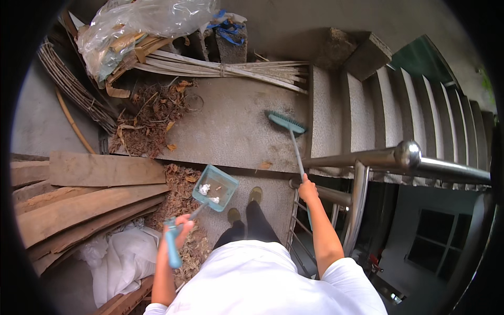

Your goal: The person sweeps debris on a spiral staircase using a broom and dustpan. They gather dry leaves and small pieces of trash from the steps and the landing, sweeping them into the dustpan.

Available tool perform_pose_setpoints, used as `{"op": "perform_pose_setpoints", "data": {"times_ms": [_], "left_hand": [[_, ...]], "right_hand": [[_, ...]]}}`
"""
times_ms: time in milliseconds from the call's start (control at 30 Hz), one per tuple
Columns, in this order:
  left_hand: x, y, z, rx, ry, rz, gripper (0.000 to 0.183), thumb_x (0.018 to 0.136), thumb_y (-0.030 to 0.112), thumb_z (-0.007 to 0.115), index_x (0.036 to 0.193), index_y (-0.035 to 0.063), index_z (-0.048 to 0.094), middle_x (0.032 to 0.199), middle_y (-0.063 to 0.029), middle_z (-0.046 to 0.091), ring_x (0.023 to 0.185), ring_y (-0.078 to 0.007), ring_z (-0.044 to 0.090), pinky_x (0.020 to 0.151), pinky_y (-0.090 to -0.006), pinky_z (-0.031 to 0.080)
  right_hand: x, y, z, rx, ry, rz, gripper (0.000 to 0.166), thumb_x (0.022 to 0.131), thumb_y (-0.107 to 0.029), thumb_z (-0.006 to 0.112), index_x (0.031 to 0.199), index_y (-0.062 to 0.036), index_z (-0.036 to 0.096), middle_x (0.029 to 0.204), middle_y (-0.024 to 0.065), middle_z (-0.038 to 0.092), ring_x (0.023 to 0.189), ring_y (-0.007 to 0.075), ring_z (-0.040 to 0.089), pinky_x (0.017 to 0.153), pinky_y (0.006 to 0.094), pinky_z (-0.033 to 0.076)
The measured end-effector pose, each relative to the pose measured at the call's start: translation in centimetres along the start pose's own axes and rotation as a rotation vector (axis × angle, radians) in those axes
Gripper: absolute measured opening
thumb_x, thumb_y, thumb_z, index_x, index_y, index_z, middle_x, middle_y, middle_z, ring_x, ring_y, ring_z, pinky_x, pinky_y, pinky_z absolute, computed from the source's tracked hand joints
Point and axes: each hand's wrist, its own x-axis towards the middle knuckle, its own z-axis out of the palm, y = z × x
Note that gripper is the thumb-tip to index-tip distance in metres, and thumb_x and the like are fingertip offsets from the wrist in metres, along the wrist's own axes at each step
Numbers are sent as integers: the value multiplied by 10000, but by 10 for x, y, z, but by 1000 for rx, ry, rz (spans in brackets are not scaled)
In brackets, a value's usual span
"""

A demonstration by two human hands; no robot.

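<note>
My right hand (308,189) grips the grey handle of a push-type broom with a teal head (286,122). Its bristles face the concrete landing (236,114), close to the edge of the stairs, where dark dirt marks the floor. In my left hand (182,230) is the long handle of a teal dustpan (229,187), held by its upper end. White crumpled scraps (204,189) and a small light bit lie in the pan. The pan is left of my feet, beside a strip of dry leaves. A single dry leaf (265,165) lies on the landing between broom and pan.
A heap of dry leaves (151,118) lies at the landing's left. Wooden planks (106,169) and a white sack (122,252) are stacked at left. Bundled strips (224,70), concrete blocks (231,43) and plastic sheeting (149,17) line the back. Stairs (360,110) and a steel railing (354,157) are at right.
</note>
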Motion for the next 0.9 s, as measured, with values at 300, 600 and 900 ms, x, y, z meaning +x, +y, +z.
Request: {"op": "perform_pose_setpoints", "data": {"times_ms": [300,600,900], "left_hand": [[34,-173,157,-52,-21,178,266,853,265,657,751,43,551,666,-109,576,587,-221,536,570,-374,441],[39,-197,202,-334,-20,122,204,827,234,697,823,57,596,719,-83,597,653,-142,547,624,-328,467],[24,-184,193,-131,73,175,210,835,214,686,793,55,556,735,-144,604,691,-327,606,634,-392,474]], "right_hand": [[-121,69,122,-121,-43,-304,586,896,-131,485,1446,-60,296,953,280,640,489,280,630,469,388,526],[-310,35,59,-41,-274,-112,552,908,-156,536,1434,-139,369,759,175,656,464,214,593,527,358,509],[-139,32,54,159,97,-127,542,892,-108,513,1421,-135,399,626,114,605,412,196,554,403,343,480]]}}
